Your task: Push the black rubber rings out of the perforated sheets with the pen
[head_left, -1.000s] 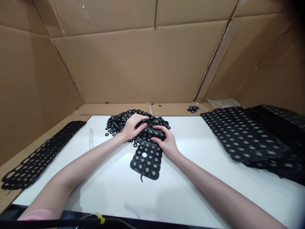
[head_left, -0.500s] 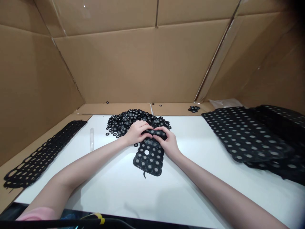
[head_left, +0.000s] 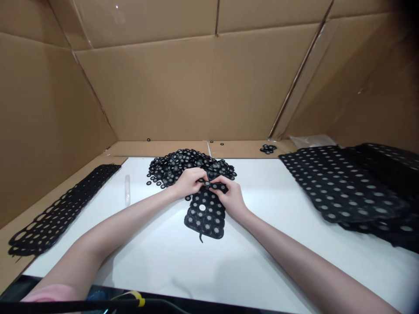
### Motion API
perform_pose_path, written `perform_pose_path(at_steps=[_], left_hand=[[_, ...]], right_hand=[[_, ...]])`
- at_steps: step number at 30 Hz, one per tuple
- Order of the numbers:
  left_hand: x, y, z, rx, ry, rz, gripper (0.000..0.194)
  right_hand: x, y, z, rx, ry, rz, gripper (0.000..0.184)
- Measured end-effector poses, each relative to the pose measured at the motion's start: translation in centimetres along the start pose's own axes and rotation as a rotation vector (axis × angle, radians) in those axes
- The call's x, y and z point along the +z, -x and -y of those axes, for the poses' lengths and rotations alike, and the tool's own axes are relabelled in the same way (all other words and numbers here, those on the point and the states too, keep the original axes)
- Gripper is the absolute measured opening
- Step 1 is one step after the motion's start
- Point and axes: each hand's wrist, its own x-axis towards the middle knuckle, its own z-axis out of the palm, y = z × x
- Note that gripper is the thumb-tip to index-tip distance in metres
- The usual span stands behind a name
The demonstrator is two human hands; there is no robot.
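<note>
White tabletop with cardboard border, black ring parts and sheets on it.
Rear centre: heap of small black rings, strays at its left foot. In front: small black studded sheet, near end on the white, tail pointing forward. Left: clear plastic strip; perforated black sheets along the border. Right: overlapping large dotted sheets. Rear border: ring cluster, a few single rings.
</note>
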Motion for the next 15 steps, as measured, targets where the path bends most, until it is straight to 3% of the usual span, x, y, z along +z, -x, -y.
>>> perform_pose_path(at_steps=[3, 6, 10, 15], left_hand=[[-0.08, 0.02, 0.08, -0.007, 0.022, 0.007, 0.021], [-0.25, -0.03, 0.14, 0.038, 0.039, -0.01, 0.006], [-0.39, -0.12, 0.12, 0.102, 0.008, -0.116, 0.028], [-0.46, -0.32, -0.26, 0.184, -0.07, -0.102, 0.018]], right_hand=[[0.02, 0.06, -0.05, -0.001, -0.001, -0.003, 0.007], [-0.06, 0.09, -0.01, 0.037, -0.007, -0.024, 0.009], [-0.17, 0.13, 0.21, 0.07, 0.005, -0.055, 0.014], [-0.22, 0.13, 0.46, 0.058, 0.037, -0.042, 0.016]])
